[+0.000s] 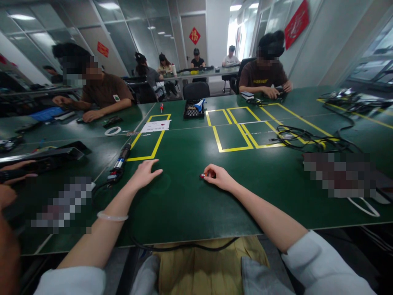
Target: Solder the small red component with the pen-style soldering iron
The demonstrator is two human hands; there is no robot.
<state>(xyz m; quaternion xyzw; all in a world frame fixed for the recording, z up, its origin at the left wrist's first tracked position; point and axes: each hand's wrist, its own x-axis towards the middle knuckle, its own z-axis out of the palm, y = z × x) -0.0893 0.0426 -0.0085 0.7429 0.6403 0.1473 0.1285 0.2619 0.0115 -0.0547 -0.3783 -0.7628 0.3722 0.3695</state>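
My right hand (218, 177) is closed in a pinch just above the green table. Between its fingertips is a small red and orange piece (202, 175); most of it is covered by my fingers, so its kind is unclear. My left hand (145, 173) holds nothing, its thumb and forefinger apart, near the lower end of a yellow tape rectangle (157, 147). To the left of that hand lies a black and silver cylindrical tool (121, 160) with a cable, not touched by it.
A black tray (194, 110) and a white paper (156, 125) sit farther back. Tangled black cables (294, 135) cover the right side. A white tape roll (112, 131) lies left. Co-workers sit across the table, and another person's hand (6, 196) shows at far left.
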